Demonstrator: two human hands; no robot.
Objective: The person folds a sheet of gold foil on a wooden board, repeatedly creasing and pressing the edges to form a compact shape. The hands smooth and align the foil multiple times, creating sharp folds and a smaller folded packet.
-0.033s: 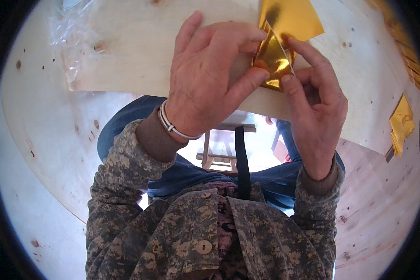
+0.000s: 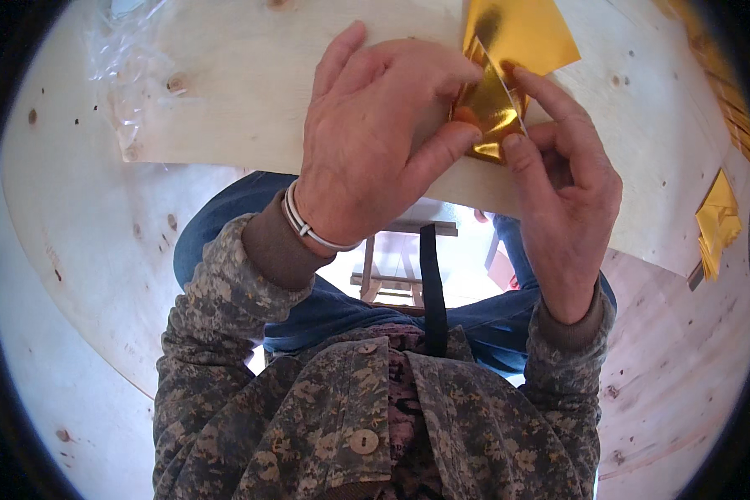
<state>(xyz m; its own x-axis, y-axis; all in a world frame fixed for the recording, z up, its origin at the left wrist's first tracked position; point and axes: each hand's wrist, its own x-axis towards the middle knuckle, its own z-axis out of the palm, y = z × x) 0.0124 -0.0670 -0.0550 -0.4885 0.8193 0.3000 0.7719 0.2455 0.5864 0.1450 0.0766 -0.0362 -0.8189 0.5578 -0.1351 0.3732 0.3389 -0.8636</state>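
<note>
Between my hands is a sheet of shiny gold foil paper (image 2: pixel 498 108), partly folded, with a pale slanting edge running across it. My left hand (image 2: pixel 383 117), wearing a silver bangle, grips the paper's left side with thumb and index finger. On the right side my right hand (image 2: pixel 567 158) pinches the slanting edge, its thumb low and its index finger higher up. A wider flat part of gold foil (image 2: pixel 533 33) spreads beyond my fingers; whether it belongs to the same sheet, I cannot tell.
The pale wooden table (image 2: pixel 233 125) ends just before my lap. Crumpled clear plastic (image 2: pixel 129 75) lies at the far left. Folded gold pieces (image 2: pixel 717 221) sit at the right edge, and more gold foil strips (image 2: pixel 729 100) lie at the far right. A wooden stool or frame (image 2: pixel 392 279) stands below.
My left index finger has slid slightly down and right along the foil. Everything else looks the same.
</note>
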